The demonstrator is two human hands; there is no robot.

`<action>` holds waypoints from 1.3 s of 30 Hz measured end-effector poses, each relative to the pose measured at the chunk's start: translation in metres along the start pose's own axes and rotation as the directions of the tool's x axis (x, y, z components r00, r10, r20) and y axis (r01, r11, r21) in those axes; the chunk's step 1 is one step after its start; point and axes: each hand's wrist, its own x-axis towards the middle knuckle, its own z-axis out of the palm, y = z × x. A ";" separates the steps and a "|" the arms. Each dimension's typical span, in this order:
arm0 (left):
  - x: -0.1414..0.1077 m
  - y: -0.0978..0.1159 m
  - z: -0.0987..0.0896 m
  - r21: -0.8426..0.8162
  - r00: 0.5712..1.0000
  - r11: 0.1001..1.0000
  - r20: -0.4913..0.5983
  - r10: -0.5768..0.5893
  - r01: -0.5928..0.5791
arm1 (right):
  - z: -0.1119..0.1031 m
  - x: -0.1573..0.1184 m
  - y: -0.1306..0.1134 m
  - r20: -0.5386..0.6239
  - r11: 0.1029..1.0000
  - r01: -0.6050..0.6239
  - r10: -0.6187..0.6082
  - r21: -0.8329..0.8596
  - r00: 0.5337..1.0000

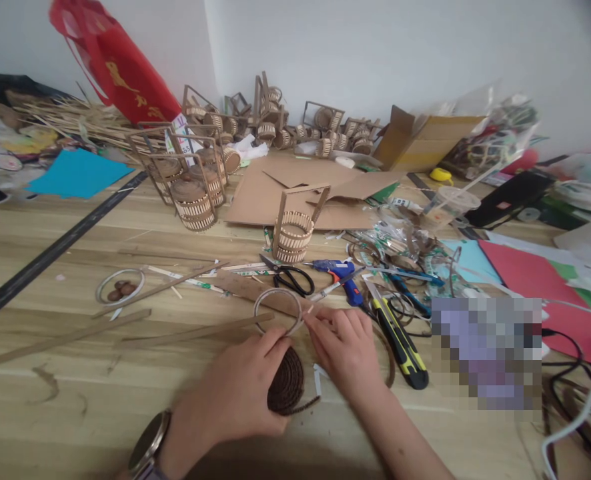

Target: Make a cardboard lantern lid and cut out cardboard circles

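Note:
My left hand (230, 393), wearing a wristwatch (149, 441), curls around a coil of dark brown braided cord (286, 381). Its fingertips touch the lower edge of a thin pale ring (256, 312), which stands up above the coil. At the ring's right side, the fingers of my right hand (348, 343) are pinched together on its edge; what lies between those fingertips is partly hidden. A loose end of the cord sticks out at the coil's lower right. Beyond the ring lie black-handled scissors (295, 280) and a blue glue gun (343, 272).
A yellow-black utility knife (400, 340) lies right of my right hand. Small slatted wooden buckets (294, 237) stand farther back, near flat cardboard (255, 193). Wood strips (70, 339) and another ring (100, 287) around brown balls (124, 291) lie at left.

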 end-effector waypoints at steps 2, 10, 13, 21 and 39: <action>0.000 0.001 0.000 0.007 1.000 1.000 0.003 -0.001 0.001 | 0.000 0.000 0.000 0.001 1.000 0.008 -0.008 -0.022 1.000; -0.001 0.001 -0.001 -0.009 1.000 1.000 0.021 0.014 -0.014 | 0.001 0.002 0.005 0.048 0.973 -0.097 0.089 0.209 0.995; -0.002 0.002 -0.003 -0.036 0.999 0.999 0.030 0.036 -0.035 | 0.002 0.003 0.008 0.073 0.885 -0.189 0.175 0.426 0.982; 0.000 -0.014 -0.006 -0.049 0.997 0.999 -0.067 -0.027 0.023 | -0.011 0.003 0.046 0.010 0.637 -0.469 0.586 0.612 0.810; 0.006 -0.009 -0.004 -0.368 0.980 0.928 -0.196 -0.019 -0.056 | -0.006 -0.005 -0.015 0.694 -0.504 -0.509 0.296 0.697 0.657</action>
